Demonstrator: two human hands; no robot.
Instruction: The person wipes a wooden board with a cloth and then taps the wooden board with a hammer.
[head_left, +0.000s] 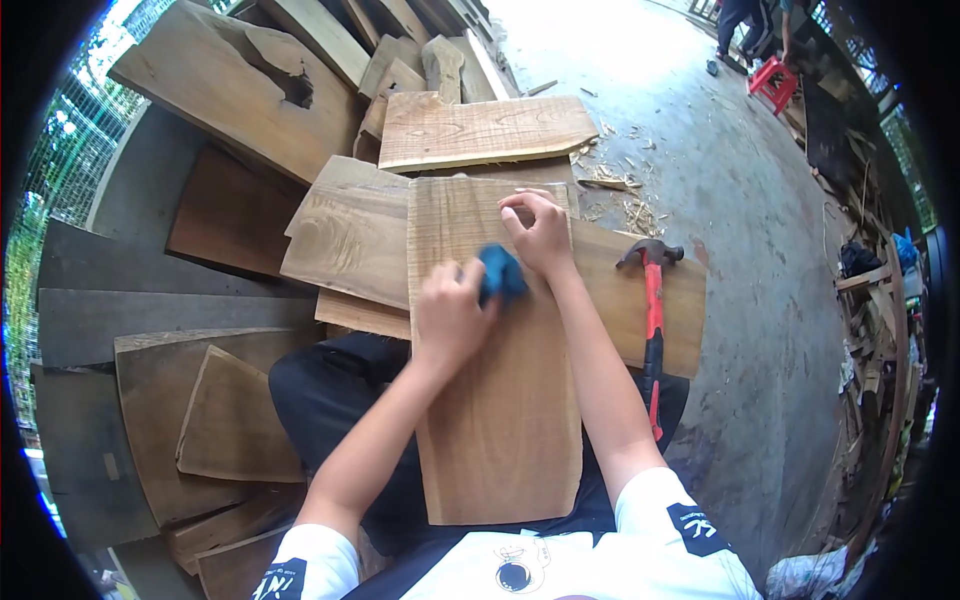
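Note:
A long wooden plank (pixel 500 420) lies lengthwise in front of me, its near end over my lap. My left hand (pixel 450 310), blurred by motion, is closed on a dark blue cloth (pixel 503 275) against the plank's face. Over the upper right part of the same plank is my right hand (pixel 540 230), loosely curled with a gap between thumb and fingers and nothing visible in it. The cloth sits between the left fingers and the right wrist.
A claw hammer (pixel 653 310) with a red and black handle lies on a board (pixel 610 270) at right. Stacked wooden slabs (pixel 250 90) fill the left and back. Wood shavings (pixel 640 215) litter the concrete floor (pixel 760 300). A person (pixel 745 25) stands by a red stool (pixel 773 85).

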